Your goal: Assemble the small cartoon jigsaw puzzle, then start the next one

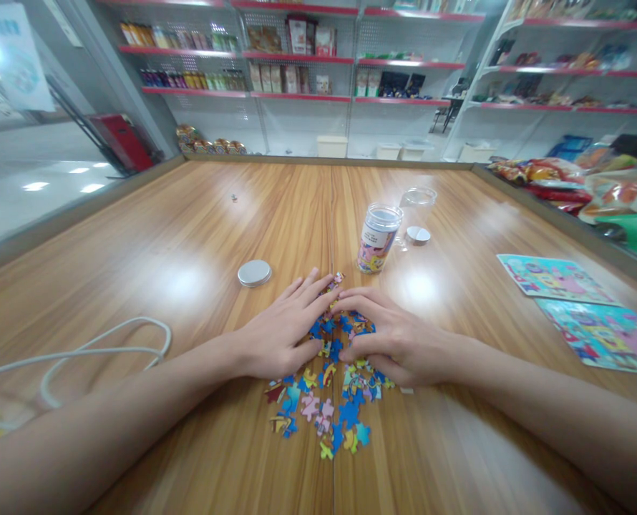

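Puzzle pieces (pixel 336 350) lie well in from the far edge of the worktop (pixel 291 214). The left hand (pixel 278 336) spreads over some, grip wide; the right hand (pixel 396 335) bends over others, thumb and forefinger apart.

On the near side of the printed jar (pixel 376 247), the left hand (pixel 280 329) and right hand (pixel 399 336) hide some puzzle pieces (pixel 349 413). Left of the jar, a white cable (pixel 114 350) runs out of frame and a speck (pixel 234 198) is too small to identify. Beyond the jar, shelf goods (pixel 275 77) blur.
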Demonstrator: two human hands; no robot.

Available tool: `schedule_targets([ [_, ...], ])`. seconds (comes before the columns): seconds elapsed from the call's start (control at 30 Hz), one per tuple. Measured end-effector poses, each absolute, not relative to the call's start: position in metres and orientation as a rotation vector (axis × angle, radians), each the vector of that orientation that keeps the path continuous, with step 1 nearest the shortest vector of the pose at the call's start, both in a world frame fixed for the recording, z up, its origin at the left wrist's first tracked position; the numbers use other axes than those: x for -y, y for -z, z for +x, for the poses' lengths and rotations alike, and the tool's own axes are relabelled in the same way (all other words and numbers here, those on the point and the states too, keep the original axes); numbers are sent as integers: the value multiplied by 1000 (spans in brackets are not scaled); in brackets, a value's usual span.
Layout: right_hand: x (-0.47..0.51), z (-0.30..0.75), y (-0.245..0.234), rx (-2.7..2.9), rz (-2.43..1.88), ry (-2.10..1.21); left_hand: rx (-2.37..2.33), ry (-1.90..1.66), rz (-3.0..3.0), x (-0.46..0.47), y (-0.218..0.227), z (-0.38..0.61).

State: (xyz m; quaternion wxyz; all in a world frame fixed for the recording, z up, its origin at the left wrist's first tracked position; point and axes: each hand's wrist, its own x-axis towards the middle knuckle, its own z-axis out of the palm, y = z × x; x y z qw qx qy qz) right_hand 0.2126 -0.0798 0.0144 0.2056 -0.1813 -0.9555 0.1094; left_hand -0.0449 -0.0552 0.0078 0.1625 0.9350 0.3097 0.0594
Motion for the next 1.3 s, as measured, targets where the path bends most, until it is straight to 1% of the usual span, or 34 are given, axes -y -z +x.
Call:
schedule_targets([
  [0.77,81,211,-13,2728,-542,-230,-886,-157,2679,54,-7,-44],
  [0.9,81,210,-14,2731,-549,-240,-886,-194,2670,55,-8,-44],
  [1.17,82,210,-15,2753,-527,-234,-784,-418,2598,58,-10,-46],
  [1.3,82,209,-16,2737,-556,-241,-741,-401,2618,61,-16,-45],
])
